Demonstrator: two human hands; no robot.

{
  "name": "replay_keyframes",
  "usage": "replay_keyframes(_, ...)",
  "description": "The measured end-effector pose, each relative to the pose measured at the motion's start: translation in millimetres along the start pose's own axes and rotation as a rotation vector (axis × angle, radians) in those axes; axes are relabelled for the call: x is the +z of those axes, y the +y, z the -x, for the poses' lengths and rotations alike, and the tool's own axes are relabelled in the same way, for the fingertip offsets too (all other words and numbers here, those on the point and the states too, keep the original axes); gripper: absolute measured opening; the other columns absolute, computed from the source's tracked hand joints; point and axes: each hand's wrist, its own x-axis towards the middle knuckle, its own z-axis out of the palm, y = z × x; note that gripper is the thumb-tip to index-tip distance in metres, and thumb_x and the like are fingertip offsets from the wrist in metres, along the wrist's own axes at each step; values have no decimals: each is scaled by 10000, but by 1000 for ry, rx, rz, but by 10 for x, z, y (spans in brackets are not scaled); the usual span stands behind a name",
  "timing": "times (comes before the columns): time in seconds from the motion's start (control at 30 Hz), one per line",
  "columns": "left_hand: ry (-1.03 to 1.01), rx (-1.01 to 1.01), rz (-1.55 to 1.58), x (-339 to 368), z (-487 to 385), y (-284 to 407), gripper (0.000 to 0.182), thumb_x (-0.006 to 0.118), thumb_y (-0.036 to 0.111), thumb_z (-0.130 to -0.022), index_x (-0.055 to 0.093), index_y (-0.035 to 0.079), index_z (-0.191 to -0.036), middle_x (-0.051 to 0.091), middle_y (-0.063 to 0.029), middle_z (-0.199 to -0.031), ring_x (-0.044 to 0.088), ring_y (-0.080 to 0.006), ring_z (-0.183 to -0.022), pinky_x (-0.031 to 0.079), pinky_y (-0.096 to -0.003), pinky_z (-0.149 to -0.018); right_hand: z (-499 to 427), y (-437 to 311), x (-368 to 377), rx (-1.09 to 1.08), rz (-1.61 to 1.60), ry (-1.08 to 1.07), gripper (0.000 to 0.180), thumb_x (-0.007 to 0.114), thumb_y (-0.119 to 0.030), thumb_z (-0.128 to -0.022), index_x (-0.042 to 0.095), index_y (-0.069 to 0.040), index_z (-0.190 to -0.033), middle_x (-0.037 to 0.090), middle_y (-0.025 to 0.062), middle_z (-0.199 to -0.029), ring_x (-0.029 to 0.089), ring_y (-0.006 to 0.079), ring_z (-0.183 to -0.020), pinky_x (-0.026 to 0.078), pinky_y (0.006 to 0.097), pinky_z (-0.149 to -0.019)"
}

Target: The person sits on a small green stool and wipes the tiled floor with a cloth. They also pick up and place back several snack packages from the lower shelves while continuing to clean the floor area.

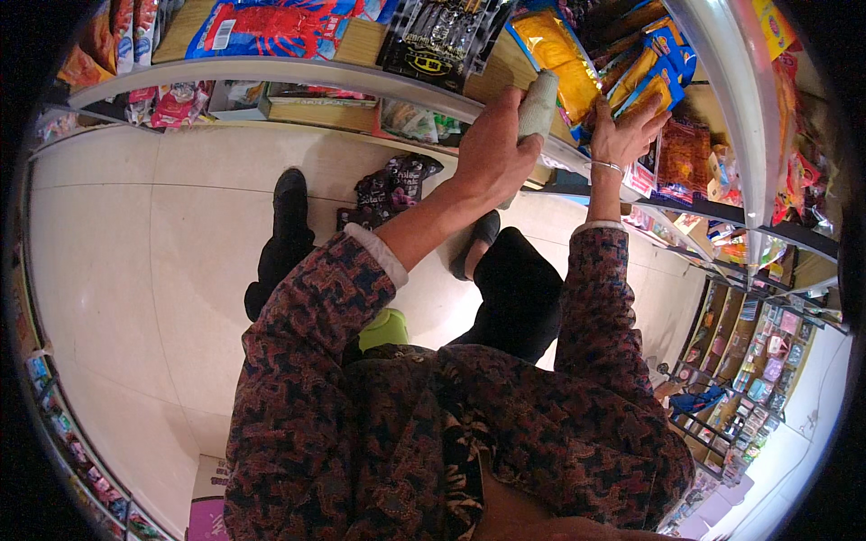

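Observation:
My left hand (497,145) is closed around a folded pale cloth (539,108) at the front edge of the wooden shelf (497,78). My right hand (622,135) rests with fingers apart against small blue-and-yellow snack packets (649,81) on the same shelf. Just left of its fingertips lies a larger yellow snack packet (558,57) in clear and blue wrapping. Farther left on the shelf are black snack packets (433,40) and a blue packet with a red crayfish print (270,30).
Dark snack bags (392,186) lie on the tiled floor (101,270) by my feet. A green object (384,329) shows beneath my left arm. A lower shelf holds packaged goods, such as pink packets (179,105). A metal shelf edge (737,88) curves down at right. A carton (208,500) stands at lower left.

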Motion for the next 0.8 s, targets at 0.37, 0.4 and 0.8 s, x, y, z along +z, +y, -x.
replay_keyframes(0.37, -4, -2, -16, 39, 15, -5, 393, 664, 175, -803, 478, -5, -1099, 622, -252, -951, 631, -429, -902, 495, -495, -789, -53, -320, -240, -322, -33, 125, 1029, 746, -563, -747, 289, -30, -1499, 285, 300, -1516, 312, 449, -1391, 213, 580, -1098)
replay_keyframes(0.4, 3, 11, -13, 44, 14, -15, 395, 663, 176, -803, 478, -6, -1100, 622, -253, -953, 631, -430, -903, 495, -495, -790, -90, -359, -233, -400, -62, 142, 979, 763, -518, -751, 328, -38, -1486, 354, 284, -1493, 356, 438, -1368, 234, 575, -1083)
replay_keyframes(0.8, 4, -25, -35, -20, -28, 41, 499, 666, 136, -793, 458, -8, -1223, 602, -266, -1051, 605, -442, -994, 486, -506, -872, -678, -668, 444, -533, 213, -230, 492, 641, -305, -830, 528, -154, -1284, 632, 189, -1209, 556, 393, -1170, 344, 622, -980)
